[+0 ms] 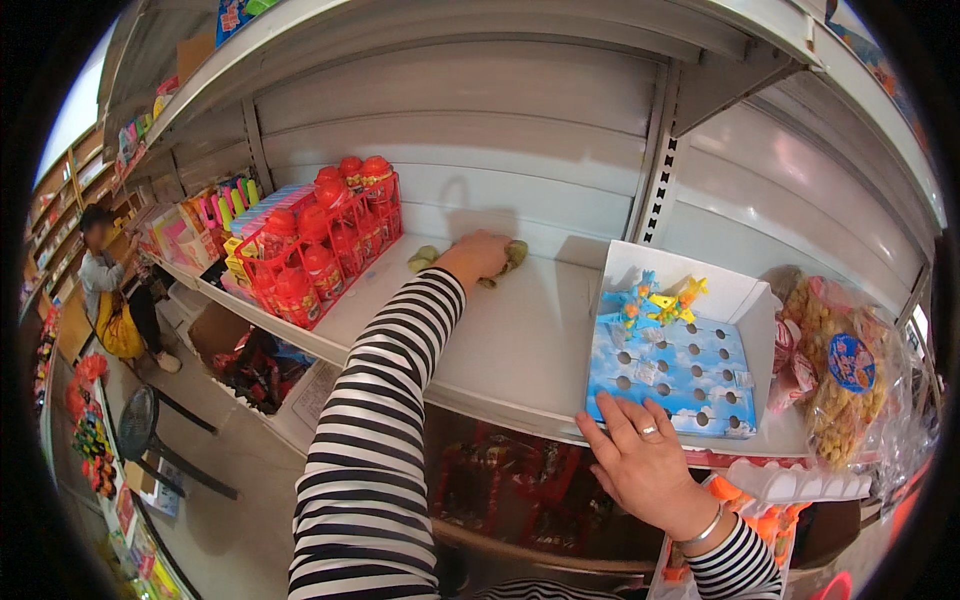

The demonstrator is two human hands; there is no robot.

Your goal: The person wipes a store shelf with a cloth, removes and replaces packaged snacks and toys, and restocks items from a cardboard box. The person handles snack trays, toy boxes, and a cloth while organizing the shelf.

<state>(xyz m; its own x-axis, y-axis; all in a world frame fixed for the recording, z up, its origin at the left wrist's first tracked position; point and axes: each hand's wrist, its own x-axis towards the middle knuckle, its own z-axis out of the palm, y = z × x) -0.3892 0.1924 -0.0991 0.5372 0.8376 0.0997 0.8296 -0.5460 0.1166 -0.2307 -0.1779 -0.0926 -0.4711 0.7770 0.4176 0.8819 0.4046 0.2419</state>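
Note:
My left hand [478, 255] reaches to the back of a white metal shelf [517, 337] and presses on a crumpled greenish cloth [516, 256], part of which shows on either side of the hand. My right hand [637, 450], with a ring and a bracelet, rests its spread fingertips on the front edge of a blue cloud-patterned display box [675, 367] with round holes. Small blue figures [637, 304] and a yellow figure [686, 298] stand at the back left of this box. A red wire basket [322, 255] of red-capped containers stands to the left.
Bagged snacks [840, 367] lie right of the box. Highlighter pens [229, 204] and packs stand beyond the basket. An upper shelf edge [525, 7] overhangs. Below are an open carton [255, 360] and a white plastic tray [799, 481]. A black stool [139, 421] and a person [112, 285] are at left.

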